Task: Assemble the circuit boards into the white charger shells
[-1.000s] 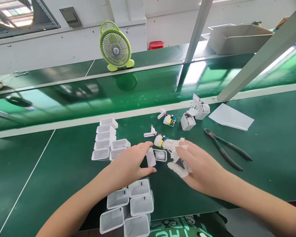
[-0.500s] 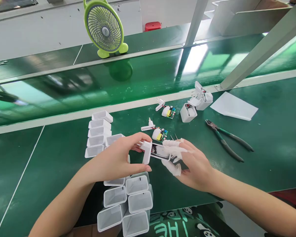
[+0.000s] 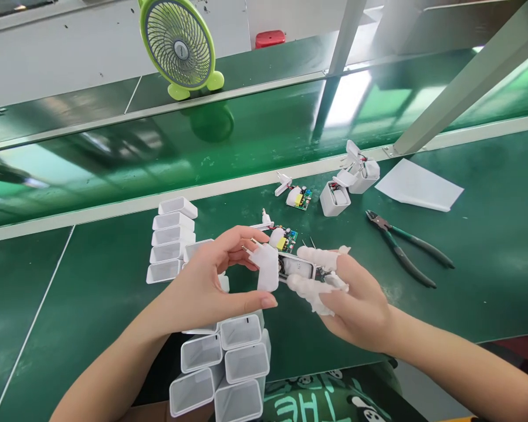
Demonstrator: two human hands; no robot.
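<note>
My left hand (image 3: 220,278) is curled around a white plug cover (image 3: 268,268) with metal prongs facing left; the fingers are partly hidden behind it and the thumb lies along its lower edge. My right hand (image 3: 356,296), with white finger cots on several fingers, grips a white charger case (image 3: 300,266). The case's open end faces the plug cover, and a pale block and some parts show inside. Just behind the hands lies a circuit board (image 3: 286,239) with a yellow part and a white plug piece wired to it.
Empty white cases (image 3: 242,360) stand in rows at front left, with more cases (image 3: 171,237) behind. A second board (image 3: 299,198), filled cases (image 3: 334,199), cutting pliers (image 3: 405,246) and white paper (image 3: 418,184) lie right. A green fan (image 3: 180,47) stands beyond the ledge.
The plug cover has turned to show more of its broad face. My right fingers have shifted along the case, exposing more of its opening. The view has shifted slightly.
</note>
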